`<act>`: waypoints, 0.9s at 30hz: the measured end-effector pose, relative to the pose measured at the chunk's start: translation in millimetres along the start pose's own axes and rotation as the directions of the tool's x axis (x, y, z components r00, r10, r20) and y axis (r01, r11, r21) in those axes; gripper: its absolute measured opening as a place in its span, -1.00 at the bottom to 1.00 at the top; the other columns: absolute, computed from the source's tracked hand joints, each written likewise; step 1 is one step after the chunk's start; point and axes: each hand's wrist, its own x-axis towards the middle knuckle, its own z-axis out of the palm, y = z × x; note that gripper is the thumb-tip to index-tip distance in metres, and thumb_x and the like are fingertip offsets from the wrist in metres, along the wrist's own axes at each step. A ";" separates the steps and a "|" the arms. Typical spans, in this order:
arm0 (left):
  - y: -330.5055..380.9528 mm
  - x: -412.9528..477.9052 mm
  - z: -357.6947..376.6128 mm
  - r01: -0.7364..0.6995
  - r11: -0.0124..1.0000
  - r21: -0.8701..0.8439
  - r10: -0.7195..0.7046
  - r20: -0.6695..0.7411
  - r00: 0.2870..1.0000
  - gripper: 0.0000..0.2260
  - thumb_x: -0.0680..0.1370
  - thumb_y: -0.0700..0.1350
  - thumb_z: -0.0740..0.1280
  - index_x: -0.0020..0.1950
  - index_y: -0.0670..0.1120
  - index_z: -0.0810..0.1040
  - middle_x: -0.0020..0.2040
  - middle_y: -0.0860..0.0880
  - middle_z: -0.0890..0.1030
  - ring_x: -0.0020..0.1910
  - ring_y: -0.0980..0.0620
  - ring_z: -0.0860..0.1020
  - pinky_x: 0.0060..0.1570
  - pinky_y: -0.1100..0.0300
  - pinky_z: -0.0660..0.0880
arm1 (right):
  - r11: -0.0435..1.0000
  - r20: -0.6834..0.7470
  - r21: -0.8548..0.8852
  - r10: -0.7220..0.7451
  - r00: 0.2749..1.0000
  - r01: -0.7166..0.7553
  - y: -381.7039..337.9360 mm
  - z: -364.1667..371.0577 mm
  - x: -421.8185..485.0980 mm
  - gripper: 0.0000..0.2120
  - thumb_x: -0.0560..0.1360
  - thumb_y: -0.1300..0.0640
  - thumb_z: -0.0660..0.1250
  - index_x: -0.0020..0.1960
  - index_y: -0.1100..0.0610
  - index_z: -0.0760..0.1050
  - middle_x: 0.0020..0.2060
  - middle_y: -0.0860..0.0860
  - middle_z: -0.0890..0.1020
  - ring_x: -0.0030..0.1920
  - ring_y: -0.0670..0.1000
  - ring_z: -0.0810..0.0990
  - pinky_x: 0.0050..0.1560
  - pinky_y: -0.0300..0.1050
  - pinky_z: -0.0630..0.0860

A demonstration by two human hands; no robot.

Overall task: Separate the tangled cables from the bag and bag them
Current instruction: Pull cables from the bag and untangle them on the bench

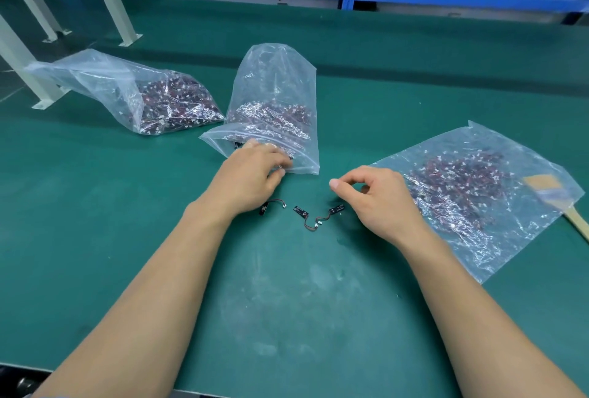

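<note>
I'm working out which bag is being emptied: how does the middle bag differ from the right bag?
The middle bag stands puffed up with its top raised; the right bag lies flat. The left hand pinches a cable at the middle bag's near end; no hand is in the right bag. Cables sit heaped in the middle bag but spread thin in the right bag. Both are clear plastic holding dark cables with white connectors.
</note>
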 end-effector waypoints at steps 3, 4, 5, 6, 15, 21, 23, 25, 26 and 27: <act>-1.8 -6.0 -4.6 -0.005 0.999 -0.042 0.002 -0.050 0.999 -0.79 0.61 -0.13 0.35 0.22 -0.03 0.65 0.16 0.06 0.63 0.14 -0.07 0.46 0.23 0.08 0.39 | 1.000 -0.002 0.001 -0.002 1.000 0.002 -0.7 -0.2 -0.4 -0.76 0.54 -0.07 0.42 -0.31 -0.18 0.55 -0.32 -0.20 0.61 -0.37 -0.24 0.46 -0.26 -0.20 0.29; -2.4 -9.5 -6.7 -0.002 0.997 -0.072 -0.004 -0.086 0.996 -0.83 0.58 -0.14 0.39 0.16 -0.02 0.67 0.10 0.07 0.65 0.04 -0.04 0.48 0.16 0.04 0.43 | 1.000 -0.005 0.009 0.000 1.000 0.000 -0.8 -0.2 -0.7 -0.76 0.54 -0.07 0.42 -0.31 -0.17 0.55 -0.33 -0.19 0.61 -0.38 -0.23 0.46 -0.27 -0.20 0.29; -3.6 -13.4 -9.2 0.008 0.993 -0.117 -0.024 -0.135 0.990 -0.87 0.55 -0.14 0.44 0.08 0.00 0.69 0.00 0.12 0.65 -0.07 0.02 0.48 0.07 0.07 0.46 | 1.000 -0.008 0.017 0.000 1.000 0.000 -0.9 -0.4 -0.9 -0.76 0.54 -0.06 0.43 -0.31 -0.17 0.55 -0.33 -0.19 0.61 -0.39 -0.22 0.46 -0.27 -0.20 0.29; -5.7 -17.4 -12.4 0.023 0.984 -0.174 -0.056 -0.190 0.980 -0.90 0.51 -0.14 0.48 -0.01 0.03 0.70 -0.12 0.19 0.64 -0.17 0.09 0.47 -0.03 0.15 0.46 | 1.000 -0.012 0.024 0.001 1.000 0.000 -0.9 -0.7 -1.1 -0.76 0.54 -0.06 0.43 -0.31 -0.17 0.55 -0.33 -0.19 0.61 -0.39 -0.21 0.46 -0.27 -0.20 0.30; -31.5 -40.1 -33.2 0.179 0.862 -0.474 -0.297 -0.188 0.936 -0.67 0.54 -0.33 0.35 -0.17 0.13 0.64 -0.16 0.00 0.65 -0.18 0.06 0.50 -0.16 0.28 0.39 | 0.999 -0.011 0.032 0.006 1.000 -0.006 -1.3 -0.7 -1.0 -0.75 0.53 -0.06 0.43 -0.33 -0.18 0.55 -0.29 -0.36 0.60 -0.43 -0.14 0.43 -0.31 -0.25 0.32; -40.9 -42.5 -35.7 0.356 0.802 -0.479 -0.395 0.021 0.918 -0.68 0.48 -0.34 0.27 -0.31 0.05 0.59 -0.26 -0.06 0.62 -0.25 -0.05 0.44 -0.15 0.12 0.36 | 1.000 -0.011 0.015 -0.004 1.000 0.004 -1.0 -0.7 -0.5 -0.75 0.53 -0.05 0.43 -0.32 -0.18 0.55 -0.30 -0.38 0.59 -0.41 -0.16 0.46 -0.33 -0.36 0.31; -41.2 -43.2 -36.8 0.394 0.806 -0.441 -0.403 0.078 0.912 -0.77 0.39 -0.24 0.23 -0.33 0.04 0.58 -0.35 -0.06 0.54 -0.37 0.05 0.36 -0.26 0.16 0.31 | 1.000 -0.007 0.017 0.003 1.000 -0.003 -0.6 -0.1 -0.3 -0.75 0.53 -0.05 0.43 -0.32 -0.18 0.55 -0.29 -0.39 0.59 -0.41 -0.16 0.46 -0.33 -0.35 0.31; -40.7 -42.2 -35.7 0.424 0.811 -0.404 -0.412 0.121 0.903 -0.79 0.37 -0.21 0.22 -0.33 0.03 0.59 -0.36 -0.13 0.54 -0.46 0.09 0.31 -0.31 0.19 0.28 | 1.000 -0.006 0.019 0.005 1.000 -0.005 0.2 0.8 -0.2 -0.75 0.53 -0.05 0.43 -0.32 -0.18 0.55 -0.30 -0.39 0.59 -0.40 -0.17 0.47 -0.30 -0.30 0.31; -40.6 -41.2 -33.7 0.432 0.814 -0.387 -0.416 0.130 0.900 -0.76 0.41 -0.24 0.24 -0.32 0.03 0.60 -0.32 -0.15 0.57 -0.46 0.08 0.31 -0.33 0.20 0.29 | 1.000 -0.005 0.018 0.005 1.000 -0.005 0.4 1.1 -0.1 -0.75 0.53 -0.05 0.43 -0.32 -0.19 0.55 -0.30 -0.39 0.59 -0.40 -0.17 0.47 -0.29 -0.27 0.31; -40.4 -40.1 -31.8 0.437 0.819 -0.371 -0.418 0.133 0.898 -0.73 0.45 -0.28 0.26 -0.30 0.03 0.62 -0.29 -0.15 0.60 -0.46 0.08 0.32 -0.34 0.20 0.29 | 1.000 -0.003 0.017 0.003 1.000 -0.003 0.8 1.5 -0.2 -0.75 0.53 -0.05 0.43 -0.32 -0.19 0.55 -0.31 -0.40 0.59 -0.40 -0.18 0.47 -0.28 -0.26 0.31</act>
